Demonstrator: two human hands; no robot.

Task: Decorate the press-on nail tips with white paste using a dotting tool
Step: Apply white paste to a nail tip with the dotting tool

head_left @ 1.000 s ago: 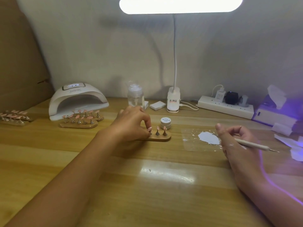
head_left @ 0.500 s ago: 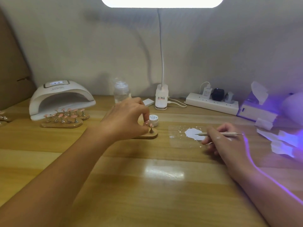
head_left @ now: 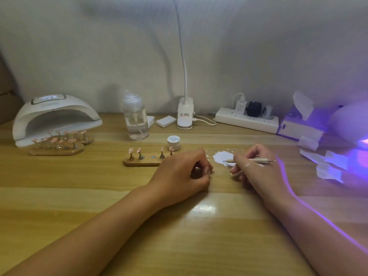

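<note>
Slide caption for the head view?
Right hand dips dotting tool into white paste; left hand pinches nail tip near stand.

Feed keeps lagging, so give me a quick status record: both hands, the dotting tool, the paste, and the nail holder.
left hand: pinches a small pink nail tip, beside the paste
right hand: holds dotting tool
tool end: at the white paste
wooden holder: four standing tips, one slot bare
jar: lidded, behind holder
decoration on tips: too small to tell
</note>
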